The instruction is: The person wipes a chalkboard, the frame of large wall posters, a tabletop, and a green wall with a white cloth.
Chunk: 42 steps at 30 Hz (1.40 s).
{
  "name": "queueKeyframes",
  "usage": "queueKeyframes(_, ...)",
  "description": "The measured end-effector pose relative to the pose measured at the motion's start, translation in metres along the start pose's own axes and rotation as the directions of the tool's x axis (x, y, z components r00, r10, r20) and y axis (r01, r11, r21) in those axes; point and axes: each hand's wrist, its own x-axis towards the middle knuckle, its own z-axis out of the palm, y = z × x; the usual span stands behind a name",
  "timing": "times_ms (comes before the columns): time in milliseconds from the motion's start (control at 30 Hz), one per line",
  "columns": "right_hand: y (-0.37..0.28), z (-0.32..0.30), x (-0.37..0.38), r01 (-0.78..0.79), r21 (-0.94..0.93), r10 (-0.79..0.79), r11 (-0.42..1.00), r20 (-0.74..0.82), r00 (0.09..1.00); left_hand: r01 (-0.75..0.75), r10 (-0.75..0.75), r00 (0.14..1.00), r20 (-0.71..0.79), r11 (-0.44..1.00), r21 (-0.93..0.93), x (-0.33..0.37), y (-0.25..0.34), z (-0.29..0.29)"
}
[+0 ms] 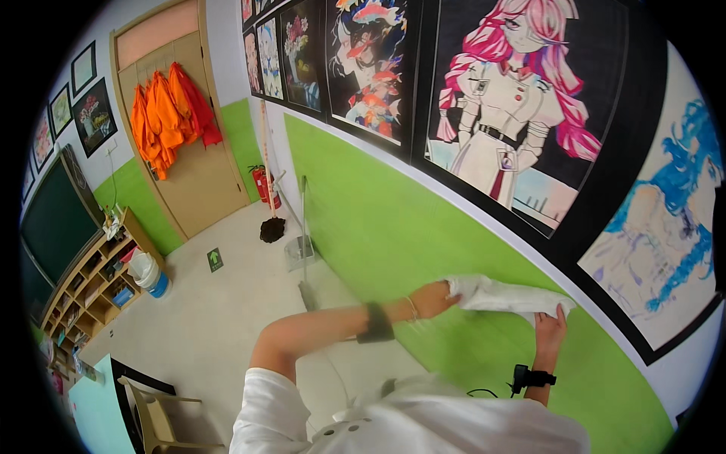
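A folded white cloth [503, 295] is stretched lengthwise between my two hands, in front of the green lower wall [363, 234] and just under the framed pictures. My left hand [435, 300] is closed on its left end, the arm bent at the elbow. My right hand [551, 327] grips the right end from below, fingers partly hidden by the fabric. I cannot tell whether the cloth touches the wall. A black band with a small device [533, 377] is on my right wrist, and a dark band [376, 323] wraps my left forearm.
Framed drawings [522, 113] line the wall above. Along the wall's far end stand a mop [272, 229], a dustpan [299, 250] and a red fire extinguisher [262, 184]. At left are a wooden shelf [94, 284], a bucket [153, 280], a chair [151, 416] and a table [94, 412].
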Motion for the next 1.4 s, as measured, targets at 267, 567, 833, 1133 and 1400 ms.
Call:
queueKeyframes(267, 0.096, 0.123, 0.05, -0.111, 0.082, 0.097, 0.99, 0.164, 0.982, 0.45, -0.447, 0.885, 0.131, 0.748, -0.489, 0.042, -0.21, -0.078)
queueKeyframes(567, 0.222, 0.199, 0.104, -0.326, 0.368, 0.291, 0.871, 0.148, 0.945, 0.383, -0.39, 0.918, -0.066, 0.836, 0.394, 0.111, -0.308, -0.22)
queueKeyframes(833, 0.348, 0.282, 0.187, -0.419, 0.34, 0.38, 0.842, 0.178, 0.908, 0.507, -0.408, 0.597, -0.691, 0.859, -0.07, 0.145, -0.384, -0.314)
queueKeyframes(1133, 0.409, 0.289, 0.253, -0.405, 0.291, 0.335, 0.867, 0.262, 0.905, 0.257, -0.441, 0.084, -0.893, 0.876, -0.408, 0.177, -0.398, -0.361)
queueKeyframes(1400, 0.376, 0.171, 0.221, -0.234, -0.183, 0.29, 0.955, 0.403, 0.868, 0.269, -0.526, 0.494, -0.692, 0.85, -0.454, 0.119, -0.459, -0.274)
